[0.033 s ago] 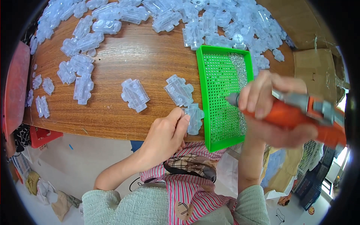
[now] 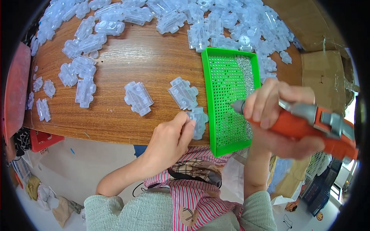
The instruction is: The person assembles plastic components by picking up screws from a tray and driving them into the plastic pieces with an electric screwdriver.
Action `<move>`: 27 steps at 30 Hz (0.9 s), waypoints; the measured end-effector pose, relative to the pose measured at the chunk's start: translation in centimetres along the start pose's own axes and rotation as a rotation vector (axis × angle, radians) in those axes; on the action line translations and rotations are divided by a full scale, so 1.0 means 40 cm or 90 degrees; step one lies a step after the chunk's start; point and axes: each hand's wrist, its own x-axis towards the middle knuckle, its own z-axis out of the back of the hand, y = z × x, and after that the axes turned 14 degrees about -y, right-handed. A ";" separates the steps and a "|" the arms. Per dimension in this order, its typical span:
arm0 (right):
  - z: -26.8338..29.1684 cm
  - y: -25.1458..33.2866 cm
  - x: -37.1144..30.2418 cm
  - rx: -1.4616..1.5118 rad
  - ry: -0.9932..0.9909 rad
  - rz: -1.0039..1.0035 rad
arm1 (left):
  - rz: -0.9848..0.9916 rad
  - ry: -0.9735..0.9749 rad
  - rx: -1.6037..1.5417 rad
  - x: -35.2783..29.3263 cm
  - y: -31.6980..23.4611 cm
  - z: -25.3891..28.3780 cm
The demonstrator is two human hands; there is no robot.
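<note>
At the table's near edge, my left hand (image 2: 171, 134) has its thumb and index finger pinched on the left side of a clear plastic housing (image 2: 199, 122). My right hand (image 2: 275, 111) is wrapped round an orange power screwdriver (image 2: 296, 125), its grey tip pointing left above a green perforated tray (image 2: 216, 148). Small silvery screws (image 2: 245, 71) lie along the tray's right side. Just beyond the held housing lies a second clear housing (image 2: 183, 93); a third housing (image 2: 138, 99) rests further left.
A large heap of clear plastic housings (image 2: 216, 23) covers the far side of the wooden table (image 2: 131, 61). More housings (image 2: 85, 90) and small pieces lie at the left. Cardboard (image 2: 322, 69) stands at the right, beside a red bin (image 2: 17, 92) opposite at the left edge.
My right hand and the screwdriver have shifted very slightly toward me. The pinched housing has moved a touch to the left; my left hand keeps its grip.
</note>
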 end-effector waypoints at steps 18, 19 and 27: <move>-0.045 0.007 -0.040 -0.046 -0.091 0.032 | -0.753 -0.133 0.658 -0.008 0.018 0.057; -0.062 0.017 -0.048 -0.049 -0.118 -0.013 | -0.693 -0.147 0.611 -0.012 0.028 0.063; -0.112 -0.001 -0.069 -0.032 -0.103 -0.120 | -0.151 -0.131 0.130 -0.035 0.019 0.041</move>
